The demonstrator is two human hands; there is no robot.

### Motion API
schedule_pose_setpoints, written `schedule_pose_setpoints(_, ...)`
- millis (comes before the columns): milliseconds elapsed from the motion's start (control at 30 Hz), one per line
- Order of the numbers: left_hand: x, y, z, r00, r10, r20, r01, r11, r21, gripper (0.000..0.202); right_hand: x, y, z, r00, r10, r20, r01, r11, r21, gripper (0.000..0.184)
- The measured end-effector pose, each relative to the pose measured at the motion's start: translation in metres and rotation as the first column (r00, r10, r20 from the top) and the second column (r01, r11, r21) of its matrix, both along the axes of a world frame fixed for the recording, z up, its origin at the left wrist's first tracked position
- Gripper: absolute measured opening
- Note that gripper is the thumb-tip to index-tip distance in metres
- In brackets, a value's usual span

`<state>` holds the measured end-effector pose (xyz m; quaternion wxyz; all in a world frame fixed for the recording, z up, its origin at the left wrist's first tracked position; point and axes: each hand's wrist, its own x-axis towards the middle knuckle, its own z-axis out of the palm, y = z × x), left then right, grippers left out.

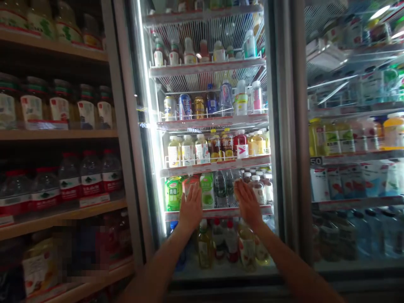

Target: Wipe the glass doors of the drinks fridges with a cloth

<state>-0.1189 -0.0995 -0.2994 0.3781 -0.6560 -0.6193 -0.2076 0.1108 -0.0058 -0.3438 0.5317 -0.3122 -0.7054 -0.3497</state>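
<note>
Both my arms reach forward toward a lit drinks fridge [217,164]. My left hand [191,207] is open, its fingers stretched out together and pointing up, in front of an orange-red labelled bottle [188,182]. Just right of it stands a bottle with a light green label [207,190], and to its left is a dark green labelled bottle [173,194]. My right hand [248,203] is open as well, fingers extended, near clear bottles with dark labels [220,188] and small white-capped bottles [259,189]. Whether either palm touches glass or a bottle, I cannot tell.
To the left, wooden shelves [63,134] carry jars [59,105] and red-capped water bottles [91,172]. Another fridge section [356,158] with several rows of drinks stands on the right. Larger bottles [205,246] fill the bottom shelf below my hands.
</note>
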Motion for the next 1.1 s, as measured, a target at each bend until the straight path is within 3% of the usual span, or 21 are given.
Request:
schedule_pose_setpoints(100,-0.003,-0.003,-0.006,1.000,-0.008,-0.018,0.007,1.000,-0.013,0.065,0.022,0.008,-0.004,0.962,-0.091,-0.258,0.097,0.995,0.013,0.066)
schedule_pose_setpoints(167,0.000,-0.003,-0.007,1.000,0.003,0.010,-0.003,1.000,-0.016,0.066,0.019,0.004,-0.009,0.946,-0.118,-0.303,0.121,0.993,-0.011,0.067)
schedule_pose_setpoints(300,0.007,-0.005,-0.004,0.996,0.042,0.077,-0.037,0.998,-0.059,0.068,-0.012,-0.015,-0.021,0.998,-0.016,0.060,0.020,0.998,-0.061,0.071)
schedule_pose_setpoints(367,0.005,-0.008,-0.004,0.997,0.047,0.056,-0.042,0.996,-0.079,0.068,-0.010,-0.016,-0.027,0.992,0.006,0.129,0.005,0.997,-0.082,0.072)
schedule_pose_setpoints(467,-0.001,-0.014,-0.009,0.999,0.040,0.001,-0.040,0.993,-0.109,0.064,0.022,-0.003,-0.036,0.988,-0.092,-0.124,0.082,0.993,-0.088,0.070)
schedule_pose_setpoints(533,-0.004,-0.016,-0.014,0.999,0.045,0.000,-0.044,0.991,-0.123,0.062,0.041,0.004,-0.040,0.931,-0.171,-0.324,0.140,0.983,-0.116,0.070)
schedule_pose_setpoints(600,-0.003,-0.015,-0.019,0.998,0.057,0.031,-0.053,0.990,-0.127,0.061,0.041,0.004,-0.045,0.893,-0.207,-0.401,0.160,0.976,-0.147,0.072)
schedule_pose_setpoints(667,0.001,-0.014,-0.022,0.995,0.070,0.071,-0.061,0.990,-0.125,0.063,0.023,-0.004,-0.049,0.937,-0.164,-0.308,0.122,0.981,-0.152,0.075)
schedule_pose_setpoints(767,0.004,-0.013,-0.021,0.993,0.080,0.089,-0.068,0.989,-0.130,0.064,-0.006,-0.016,-0.053,0.999,-0.019,-0.036,0.014,0.989,-0.149,0.077)
schedule_pose_setpoints(833,0.003,-0.014,-0.021,0.994,0.083,0.072,-0.073,0.988,-0.133,0.062,-0.004,-0.016,-0.054,0.999,0.016,0.050,-0.009,0.989,-0.145,0.078)
schedule_pose_setpoints(900,0.000,-0.016,-0.022,0.996,0.071,0.047,-0.064,0.988,-0.137,0.061,0.013,-0.010,-0.053,0.998,-0.036,-0.056,0.028,0.991,-0.130,0.076)
schedule_pose_setpoints(1000,-0.001,-0.017,-0.026,0.997,0.065,0.043,-0.058,0.987,-0.152,0.061,0.035,-0.005,-0.054,0.936,-0.129,-0.327,0.086,0.986,-0.142,0.074)
schedule_pose_setpoints(1100,0.004,-0.016,-0.030,0.992,0.090,0.085,-0.077,0.986,-0.146,0.062,0.015,-0.015,-0.060,0.944,-0.120,-0.307,0.067,0.981,-0.180,0.075)
